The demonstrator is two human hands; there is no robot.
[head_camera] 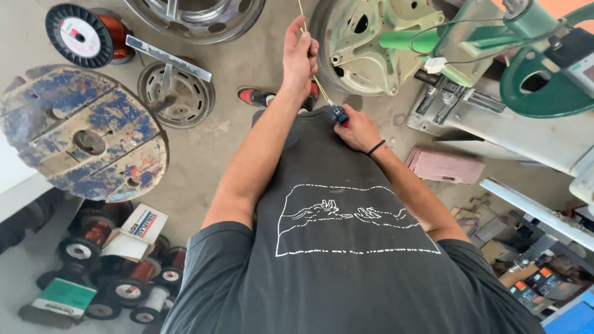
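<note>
From the head camera, looking straight down the person's dark T-shirt, the left hand (300, 52) is raised out in front with its fingers closed around a thin yellowish wire (315, 77). The wire runs slanting down to the right hand (357, 131), which is closed on a small blue and red tool (340, 115) held against the wire, just above the shirt hem. A big worn wooden reel (83, 133) lies on the concrete floor (210, 161) to the left, copper wire spools (124, 272) beneath it
</note>
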